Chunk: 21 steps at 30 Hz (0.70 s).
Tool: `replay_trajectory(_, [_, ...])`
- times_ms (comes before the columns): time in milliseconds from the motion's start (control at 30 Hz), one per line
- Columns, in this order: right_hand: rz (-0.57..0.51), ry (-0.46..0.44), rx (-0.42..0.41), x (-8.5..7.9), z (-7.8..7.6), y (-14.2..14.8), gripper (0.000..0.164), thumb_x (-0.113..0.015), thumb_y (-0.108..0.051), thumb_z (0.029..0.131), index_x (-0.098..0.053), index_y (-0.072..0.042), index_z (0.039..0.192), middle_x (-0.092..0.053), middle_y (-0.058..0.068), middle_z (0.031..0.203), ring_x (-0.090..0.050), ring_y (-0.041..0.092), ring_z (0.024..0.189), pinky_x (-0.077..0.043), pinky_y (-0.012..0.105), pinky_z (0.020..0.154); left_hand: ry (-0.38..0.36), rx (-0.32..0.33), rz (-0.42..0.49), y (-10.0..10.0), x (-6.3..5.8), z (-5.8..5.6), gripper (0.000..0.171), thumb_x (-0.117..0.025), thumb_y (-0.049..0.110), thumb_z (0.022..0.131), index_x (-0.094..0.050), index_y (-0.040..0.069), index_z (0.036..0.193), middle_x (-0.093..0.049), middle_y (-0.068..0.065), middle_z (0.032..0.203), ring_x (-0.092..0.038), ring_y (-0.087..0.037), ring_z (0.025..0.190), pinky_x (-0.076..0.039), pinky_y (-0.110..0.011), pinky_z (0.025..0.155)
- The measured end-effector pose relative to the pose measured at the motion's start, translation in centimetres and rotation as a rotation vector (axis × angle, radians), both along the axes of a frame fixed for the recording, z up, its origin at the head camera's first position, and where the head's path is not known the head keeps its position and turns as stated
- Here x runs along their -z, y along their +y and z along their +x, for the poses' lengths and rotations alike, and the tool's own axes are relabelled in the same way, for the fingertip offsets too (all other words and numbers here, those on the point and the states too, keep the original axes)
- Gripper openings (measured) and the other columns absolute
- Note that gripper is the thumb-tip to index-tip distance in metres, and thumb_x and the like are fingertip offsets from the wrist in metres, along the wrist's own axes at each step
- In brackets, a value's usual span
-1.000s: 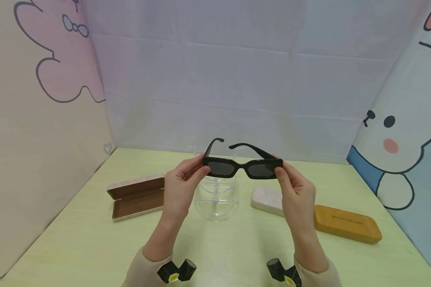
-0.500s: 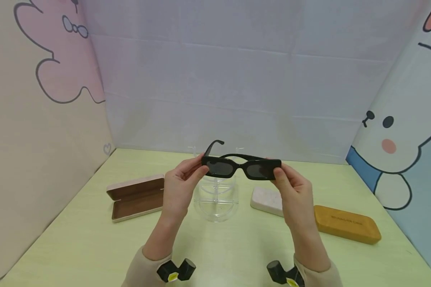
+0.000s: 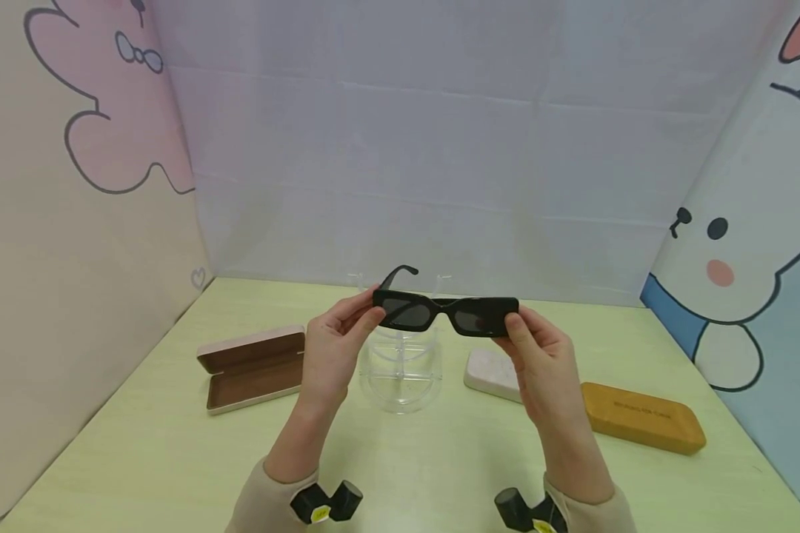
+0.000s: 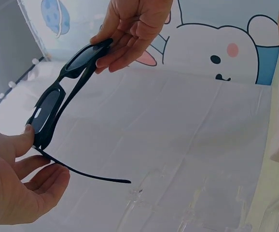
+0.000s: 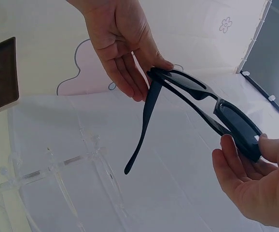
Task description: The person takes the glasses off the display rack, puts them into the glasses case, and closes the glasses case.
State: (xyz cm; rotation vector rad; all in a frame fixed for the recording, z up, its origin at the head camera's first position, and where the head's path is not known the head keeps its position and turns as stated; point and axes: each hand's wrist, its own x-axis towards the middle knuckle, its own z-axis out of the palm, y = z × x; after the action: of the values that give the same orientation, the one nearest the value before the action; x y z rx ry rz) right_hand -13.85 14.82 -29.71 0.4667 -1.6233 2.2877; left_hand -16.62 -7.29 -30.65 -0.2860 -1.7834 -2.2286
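A pair of black sunglasses [image 3: 443, 309] with dark lenses is held up in front of me, above the table. My left hand [image 3: 333, 340] pinches the frame's left end between thumb and fingers. At the other end my right hand [image 3: 543, 363] pinches the frame, its fingers behind the lens. One temple arm [image 4: 86, 174] sticks out away from the frame on the left hand's side. The other temple arm [image 5: 190, 104] lies folded across behind the lenses, as both wrist views show. Behind the sunglasses stands a clear acrylic stand [image 3: 401, 377], partly covered by them.
An open glasses case [image 3: 256, 374] with a brown lining lies at the left. To the right are a pale closed case [image 3: 493, 374], partly behind my right hand, and a mustard-yellow case [image 3: 643, 418]. Cloth-like walls [image 3: 373, 148] enclose the table's back and sides.
The temple arm on the right hand's side has folded inward behind the lenses, while the left one stays out. My right hand has shifted slightly left and down.
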Motion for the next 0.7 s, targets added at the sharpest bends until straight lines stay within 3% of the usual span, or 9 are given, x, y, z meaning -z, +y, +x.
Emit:
replay_trajectory(200, [-0.002, 0.030, -0.003, 0.18, -0.25, 0.01, 0.022, -0.049, -0.008, 0.092, -0.065, -0.014, 0.107, -0.064, -0.002, 0.102, -0.064, 0.009, 0.090, -0.048, 0.023, 0.086, -0.001, 0.000, -0.018, 0.03, 0.13, -0.08, 0.035, -0.064, 0.000, 0.081, -0.062, 0.003, 0.116, -0.064, -0.016, 0.110, -0.064, -0.010, 0.092, -0.049, -0.023, 0.084])
replay_trajectory(333, [-0.015, 0.058, -0.009, 0.30, -0.41, -0.01, 0.023, -0.048, -0.005, 0.092, -0.057, -0.010, 0.112, -0.067, -0.001, 0.093, -0.064, 0.010, 0.091, -0.048, 0.024, 0.085, 0.026, -0.012, -0.075, 0.01, 0.21, 0.03, 0.036, -0.063, 0.001, 0.082, -0.061, 0.004, 0.118, -0.063, -0.017, 0.109, -0.063, -0.009, 0.092, -0.049, -0.022, 0.084])
replay_trajectory(500, [-0.016, 0.050, -0.016, 0.38, -0.43, -0.16, 0.016, -0.049, -0.005, 0.092, -0.056, -0.011, 0.105, -0.067, -0.003, 0.091, -0.063, 0.009, 0.090, -0.048, 0.024, 0.085, 0.057, -0.037, -0.153, 0.06, 0.26, 0.24, 0.041, -0.060, 0.004, 0.085, -0.054, 0.006, 0.125, -0.060, -0.012, 0.113, -0.059, -0.009, 0.099, -0.046, -0.019, 0.087])
replay_trajectory(700, [-0.007, 0.051, -0.009, 0.44, -0.48, -0.33, 0.013, -0.049, -0.005, 0.092, -0.056, -0.011, 0.101, -0.067, -0.002, 0.094, -0.064, 0.009, 0.088, -0.048, 0.024, 0.087, 0.091, -0.012, -0.204, 0.22, 0.24, 0.14, 0.043, -0.056, 0.007, 0.088, -0.049, 0.003, 0.130, -0.049, -0.011, 0.123, -0.053, -0.020, 0.114, -0.042, -0.019, 0.092])
